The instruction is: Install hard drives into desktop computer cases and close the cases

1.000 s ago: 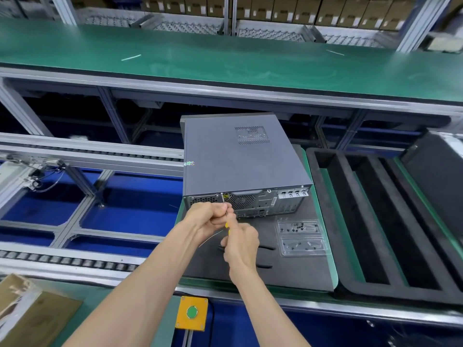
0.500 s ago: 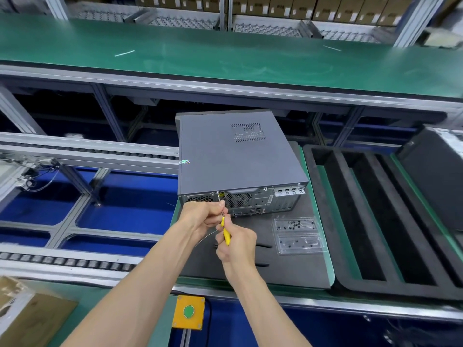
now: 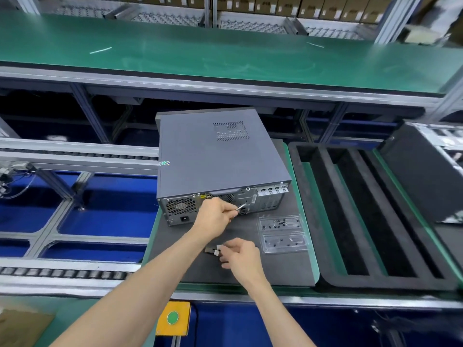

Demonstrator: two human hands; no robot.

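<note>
A closed grey desktop case [image 3: 215, 156] lies on its side on a black foam mat [image 3: 280, 266], its rear panel facing me. My left hand [image 3: 215, 215] is at the rear panel, just right of the fan grille, and pinches a thin silvery wire [image 3: 240, 208] whose tip points right along the panel. My right hand [image 3: 241, 256] is lower, over the mat in front of the case, and its fingers pinch a small white and dark part [image 3: 215, 250]. I cannot tell what this part is.
A clear plastic tray [image 3: 283, 234] with several small screws lies on the mat right of my hands. A black foam insert [image 3: 375, 221] with long slots sits further right, another case [image 3: 426, 171] beyond it. A yellow box with a green button [image 3: 172, 318] hangs at the bench front.
Both hands were together at the case's rear with a yellow tool. My right hand has dropped to the mat onto the small part; the left stays at the panel. The yellow tool is out of sight.
</note>
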